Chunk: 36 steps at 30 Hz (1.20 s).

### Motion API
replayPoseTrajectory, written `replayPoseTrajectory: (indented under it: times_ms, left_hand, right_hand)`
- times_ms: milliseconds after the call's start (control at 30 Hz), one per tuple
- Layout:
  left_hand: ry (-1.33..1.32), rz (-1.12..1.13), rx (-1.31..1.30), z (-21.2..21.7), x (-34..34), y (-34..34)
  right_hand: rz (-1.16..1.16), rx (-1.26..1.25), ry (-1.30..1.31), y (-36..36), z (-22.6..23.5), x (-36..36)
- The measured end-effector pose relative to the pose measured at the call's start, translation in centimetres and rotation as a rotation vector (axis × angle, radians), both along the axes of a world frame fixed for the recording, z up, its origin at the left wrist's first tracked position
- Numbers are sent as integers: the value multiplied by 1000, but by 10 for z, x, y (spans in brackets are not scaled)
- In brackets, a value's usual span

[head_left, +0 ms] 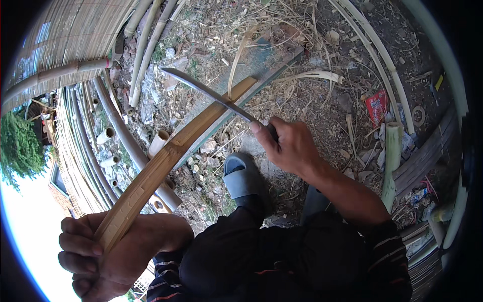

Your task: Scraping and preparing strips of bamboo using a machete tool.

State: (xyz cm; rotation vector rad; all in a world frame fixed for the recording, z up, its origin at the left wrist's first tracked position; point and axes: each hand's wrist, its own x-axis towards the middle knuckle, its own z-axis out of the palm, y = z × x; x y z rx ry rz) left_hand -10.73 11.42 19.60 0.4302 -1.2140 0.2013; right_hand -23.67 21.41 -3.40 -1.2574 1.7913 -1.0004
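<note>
We find the left hand [95, 256] at seven o'clock of the view, fingers wrapped tight round the near end of a split bamboo strip [168, 153]; the strip runs up toward one o'clock, its far end resting on a grey plank [261, 63] on the littered ground. The right hand [289, 146], just right of centre, is clenched on the handle of a long curved knife [209, 93]; the blade extends toward ten o'clock and meets the strip's upper edge near its far end, where a thin sliver [236, 63] curls upward. A grey sandal [241, 176] sits below the hand, at six o'clock of it; bamboo poles [115, 126] lie at nine o'clock.
</note>
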Motion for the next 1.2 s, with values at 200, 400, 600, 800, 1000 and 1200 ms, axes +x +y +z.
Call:
replayPoseTrajectory:
  times_ms: [200,400,600,800,1000,1200]
  left_hand:
    - [54,12,34,-2,0,6]
    - [45,30,8,4,3,2]
    - [-52,-171,140,5,17,15]
    - [-58,-681,146,-20,20,50]
    - [-72,-392,103,-1,19,57]
    - [-44,-177,143,-25,12,52]
  right_hand:
    - [-81,174,15,16,-71,-19]
    - [32,-123,105,40,-68,-23]
    - [-99,311,65,27,-31,-32]
    - [169,-325,-141,41,102,-10]
    - [220,-214,-176,31,98,2]
    - [166,-108,-154,33,56,-7]
